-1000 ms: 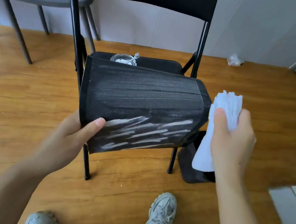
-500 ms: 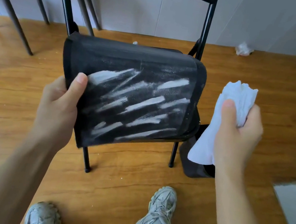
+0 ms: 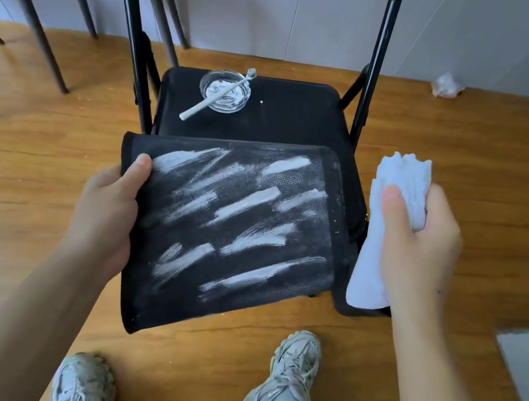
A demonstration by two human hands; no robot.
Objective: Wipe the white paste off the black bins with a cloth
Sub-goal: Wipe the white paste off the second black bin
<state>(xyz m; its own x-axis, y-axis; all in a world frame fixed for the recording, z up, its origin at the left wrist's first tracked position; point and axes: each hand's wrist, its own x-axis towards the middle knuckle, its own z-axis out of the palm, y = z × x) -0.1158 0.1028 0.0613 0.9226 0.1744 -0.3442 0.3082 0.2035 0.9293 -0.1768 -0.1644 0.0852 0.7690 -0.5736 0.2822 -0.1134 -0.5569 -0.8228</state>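
Black bin point(image 3: 234, 230) gripped by left hand point(image 3: 105, 210), smeared face upturned for wiping; right hand point(image 3: 417, 252) clenched around cloth point(image 3: 394, 200), poised beside.

A left hand point(image 3: 105, 210) grips a paste-streaked black bin point(image 3: 234, 230) before a folding chair point(image 3: 287, 113); the right hand point(image 3: 418, 245) clutches a white cloth point(image 3: 397, 186).

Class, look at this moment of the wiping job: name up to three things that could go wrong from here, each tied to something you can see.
1. The left hand grips the black bin by one edge only; firm wiping may twist it loose.
2. The cloth is bunched in the right hand, so it could smear the paste streaks rather than lift them.
3. The glass dish with its toothbrush sits on the chair seat just behind; a knock might tip it.
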